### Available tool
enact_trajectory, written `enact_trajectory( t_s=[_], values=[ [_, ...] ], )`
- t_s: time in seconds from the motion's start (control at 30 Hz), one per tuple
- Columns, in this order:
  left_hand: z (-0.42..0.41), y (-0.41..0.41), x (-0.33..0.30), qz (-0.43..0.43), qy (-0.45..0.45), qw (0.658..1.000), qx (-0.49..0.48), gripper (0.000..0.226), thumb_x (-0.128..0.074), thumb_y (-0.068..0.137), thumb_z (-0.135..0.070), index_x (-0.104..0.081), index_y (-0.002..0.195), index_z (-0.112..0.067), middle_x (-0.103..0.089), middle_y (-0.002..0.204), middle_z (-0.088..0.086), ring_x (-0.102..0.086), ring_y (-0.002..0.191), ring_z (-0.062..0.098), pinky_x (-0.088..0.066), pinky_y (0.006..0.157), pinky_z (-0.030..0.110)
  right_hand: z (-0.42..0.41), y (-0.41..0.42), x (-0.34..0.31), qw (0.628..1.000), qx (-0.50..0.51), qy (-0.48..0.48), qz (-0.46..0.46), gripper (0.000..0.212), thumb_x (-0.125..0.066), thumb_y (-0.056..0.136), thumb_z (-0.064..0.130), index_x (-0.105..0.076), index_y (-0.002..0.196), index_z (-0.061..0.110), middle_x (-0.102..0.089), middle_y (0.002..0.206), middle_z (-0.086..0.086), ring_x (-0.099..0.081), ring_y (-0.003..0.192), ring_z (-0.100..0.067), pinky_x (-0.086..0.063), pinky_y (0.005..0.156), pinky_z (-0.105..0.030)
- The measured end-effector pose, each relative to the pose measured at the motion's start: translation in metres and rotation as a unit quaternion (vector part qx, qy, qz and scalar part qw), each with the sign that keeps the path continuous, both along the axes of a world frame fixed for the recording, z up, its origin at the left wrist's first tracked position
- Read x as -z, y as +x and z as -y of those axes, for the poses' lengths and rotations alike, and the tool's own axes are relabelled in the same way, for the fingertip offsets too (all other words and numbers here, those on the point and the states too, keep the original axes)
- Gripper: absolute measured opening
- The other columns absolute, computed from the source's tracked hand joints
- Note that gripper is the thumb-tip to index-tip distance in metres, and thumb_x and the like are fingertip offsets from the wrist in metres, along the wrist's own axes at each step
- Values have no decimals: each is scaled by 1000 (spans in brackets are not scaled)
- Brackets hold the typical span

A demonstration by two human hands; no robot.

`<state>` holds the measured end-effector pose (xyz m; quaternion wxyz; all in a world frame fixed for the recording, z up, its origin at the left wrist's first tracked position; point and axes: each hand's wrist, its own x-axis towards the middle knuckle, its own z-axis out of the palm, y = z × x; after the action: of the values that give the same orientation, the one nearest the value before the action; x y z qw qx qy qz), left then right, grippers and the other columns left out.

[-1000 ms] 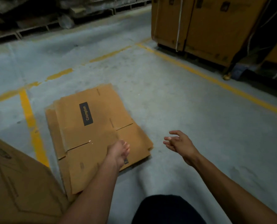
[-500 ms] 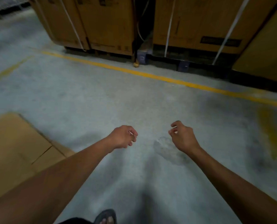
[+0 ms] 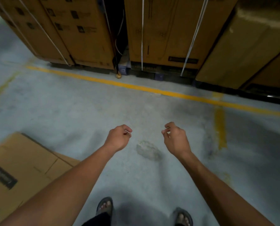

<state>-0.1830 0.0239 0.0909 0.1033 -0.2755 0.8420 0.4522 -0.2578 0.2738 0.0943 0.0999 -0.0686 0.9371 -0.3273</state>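
Both hands empty over the floor, flat cartons down at the near left.

The stack of flattened brown cardboard cartons (image 3: 21,168) lies on the grey concrete floor (image 3: 87,111) at its near left corner, partly under the left forearm. Left hand (image 3: 118,137) hangs loosely curled, gripping nothing; right hand (image 3: 175,137) is loosely curled too, and empty, well apart from the stack. Beyond them a yellow painted line (image 3: 136,86) crosses the floor, with tall strapped brown cartons (image 3: 160,30) along the far edge.

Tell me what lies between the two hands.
Only bare concrete floor separates the left hand and the right hand, as the head view shows.
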Motion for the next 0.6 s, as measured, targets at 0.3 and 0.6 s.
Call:
enact_trajectory(
  t_s=[0.3, 0.6],
  values=[
    [-33, -19, -259, -55, -160, 985, 37, 31, -62, 98, -27, -65, 128, -24, -69, 119, 2, -68, 108, 27, -57, 96, 40, 6, -12, -264, 991, -89, 42, -88, 35, -58, 105, 36, -58, 134, 17, -65, 133, -6, -62, 120, -31, -53, 88, -43],
    [-55, 30, -378, -66, -244, 967, 21, 36, -59, 101, -35, -56, 136, -29, -61, 131, -3, -66, 112, 25, -58, 93, 48, -29, 8, -359, 982, -159, 45, -96, 35, -55, 106, 43, -58, 132, 20, -64, 133, -5, -61, 120, -27, -54, 91, -41]
  ],
)
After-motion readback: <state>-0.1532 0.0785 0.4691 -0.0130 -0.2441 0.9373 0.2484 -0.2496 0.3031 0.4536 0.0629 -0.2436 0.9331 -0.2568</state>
